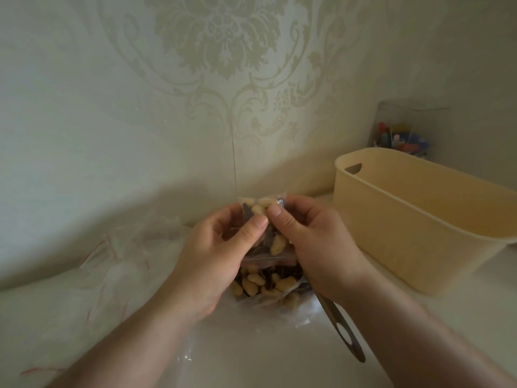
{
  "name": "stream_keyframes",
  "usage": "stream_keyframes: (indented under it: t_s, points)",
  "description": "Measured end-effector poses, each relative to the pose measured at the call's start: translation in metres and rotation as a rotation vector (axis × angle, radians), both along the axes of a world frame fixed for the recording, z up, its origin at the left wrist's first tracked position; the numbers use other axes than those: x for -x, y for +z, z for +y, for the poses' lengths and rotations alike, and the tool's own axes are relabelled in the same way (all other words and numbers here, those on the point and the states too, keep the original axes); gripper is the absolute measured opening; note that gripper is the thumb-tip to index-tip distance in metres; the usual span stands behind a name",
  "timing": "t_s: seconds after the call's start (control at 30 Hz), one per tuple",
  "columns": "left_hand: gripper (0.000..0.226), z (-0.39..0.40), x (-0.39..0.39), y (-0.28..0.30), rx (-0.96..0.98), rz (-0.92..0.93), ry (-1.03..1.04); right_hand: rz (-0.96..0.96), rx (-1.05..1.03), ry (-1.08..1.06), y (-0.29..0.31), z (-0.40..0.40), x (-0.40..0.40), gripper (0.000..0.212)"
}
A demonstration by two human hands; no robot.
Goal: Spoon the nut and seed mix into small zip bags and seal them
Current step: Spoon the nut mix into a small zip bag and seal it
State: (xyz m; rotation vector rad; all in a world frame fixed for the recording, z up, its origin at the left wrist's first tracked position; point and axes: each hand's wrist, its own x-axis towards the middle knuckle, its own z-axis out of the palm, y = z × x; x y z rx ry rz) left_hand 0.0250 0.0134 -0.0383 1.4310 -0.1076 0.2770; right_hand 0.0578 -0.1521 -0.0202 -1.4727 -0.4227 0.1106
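Note:
A small clear zip bag [275, 243] holding peanuts and dark seeds is lifted above the table at centre. My left hand [221, 253] and my right hand [310, 242] both pinch it, thumbs side by side on its front. Below the hands lies a large clear bag of the nut and seed mix [263, 284], open toward me. A metal spoon handle [342, 329] with a round hole sticks out of that bag toward the lower right; its bowl is hidden.
A beige plastic basket [419, 219] stands at the right, close to my right hand. Behind it a clear container [402, 135] holds coloured items. Several empty zip bags with red strips [117, 256] lie at the left. A patterned wall rises close behind.

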Motion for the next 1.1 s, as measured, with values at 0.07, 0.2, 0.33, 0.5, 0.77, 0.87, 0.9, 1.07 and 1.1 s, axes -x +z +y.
stream_keyframes:
  t_s: [0.07, 0.2, 0.33, 0.5, 0.77, 0.87, 0.9, 1.07, 1.1]
  points:
    - [0.023, -0.002, 0.001, 0.000, -0.024, -0.040, 0.026, 0.014, 0.012, 0.031, -0.002, 0.001, -0.001, 0.025]
    - [0.027, -0.001, 0.000, -0.001, -0.002, -0.091, 0.055, 0.045, 0.058, 0.063, -0.007, 0.005, -0.004, 0.028]
    - [0.034, -0.002, 0.002, 0.000, -0.063, -0.126, 0.011, 0.019, 0.008, 0.017, -0.007, 0.004, -0.003, 0.025]
    - [0.032, -0.005, 0.002, 0.000, -0.090, -0.165, 0.032, 0.067, -0.066, 0.069, -0.006, 0.004, -0.004, 0.025]
    - [0.027, 0.000, 0.000, 0.001, -0.056, -0.131, 0.040, 0.005, 0.000, -0.002, -0.004, 0.002, -0.003, 0.025]
    - [0.014, 0.002, -0.002, 0.004, -0.073, -0.153, 0.080, -0.002, 0.011, 0.043, -0.004, 0.002, -0.002, 0.025]
    - [0.011, 0.003, -0.003, 0.006, -0.093, -0.160, 0.090, -0.005, 0.003, 0.063, -0.004, 0.001, -0.002, 0.026]
    - [0.012, 0.003, -0.004, 0.022, -0.150, -0.136, 0.065, -0.029, -0.072, 0.146, 0.002, -0.003, 0.000, 0.030]
    - [0.011, 0.002, -0.003, 0.028, -0.137, -0.114, 0.042, -0.036, -0.084, 0.141, 0.003, -0.003, 0.001, 0.029]
